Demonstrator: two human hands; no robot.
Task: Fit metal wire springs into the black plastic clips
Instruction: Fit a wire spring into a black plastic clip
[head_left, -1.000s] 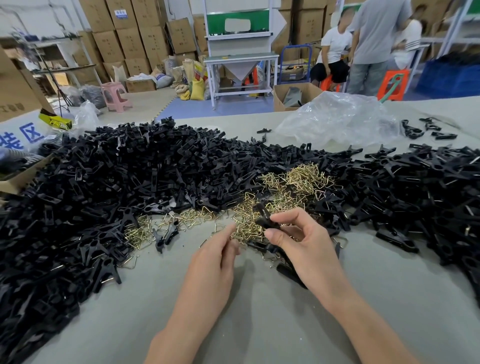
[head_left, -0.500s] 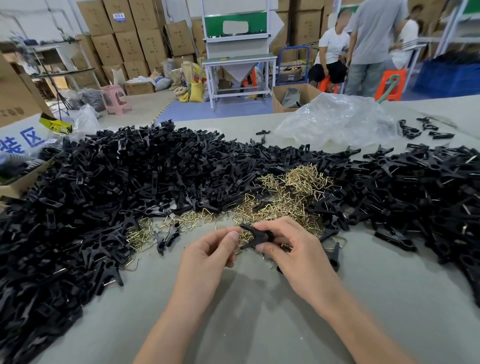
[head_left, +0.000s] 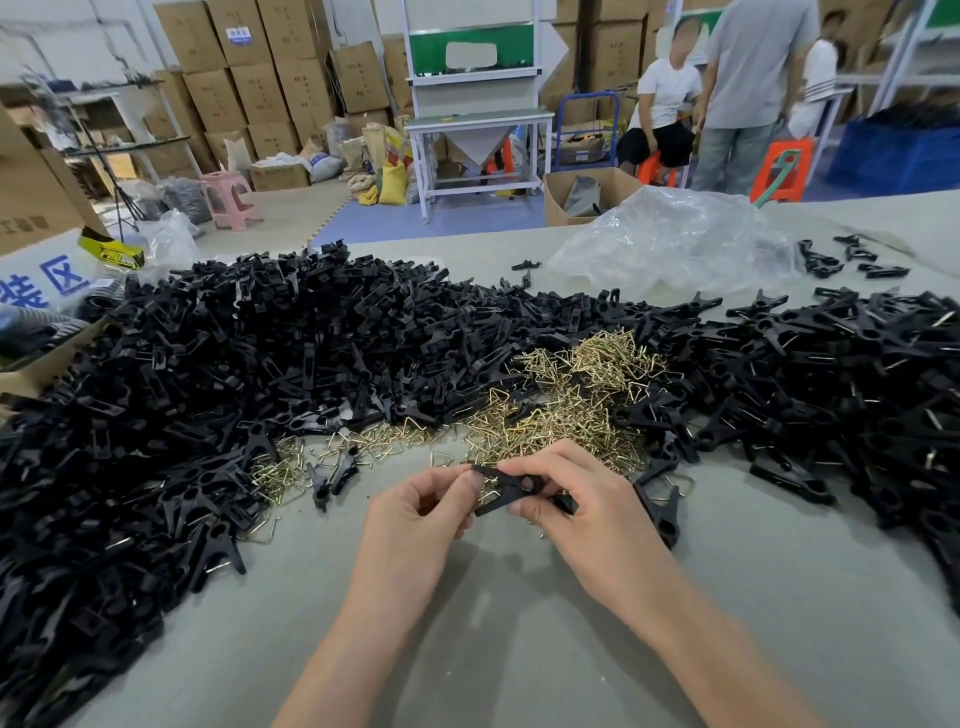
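A black plastic clip (head_left: 511, 487) lies crosswise between my two hands, just above the grey table. My left hand (head_left: 421, 512) pinches its left end with thumb and fingers. My right hand (head_left: 587, 506) grips its right part, fingers curled over it. Whether a spring sits in my fingers is hidden. A heap of brass-coloured wire springs (head_left: 566, 400) lies right behind the hands. A big mound of black clips (head_left: 223, 384) fills the left side, and another pile of black clips (head_left: 841, 384) covers the right.
A crumpled clear plastic bag (head_left: 670, 244) lies at the table's far right. A cardboard box (head_left: 36, 208) stands at the left edge. Loose springs (head_left: 283, 470) and single clips (head_left: 337, 470) lie left of my hands. Bare grey table (head_left: 493, 623) runs around my forearms. People stand beyond the table.
My right hand lifted a black clip from the table and brought it to the centre. My left hand rose to meet it and now pinches its other end.
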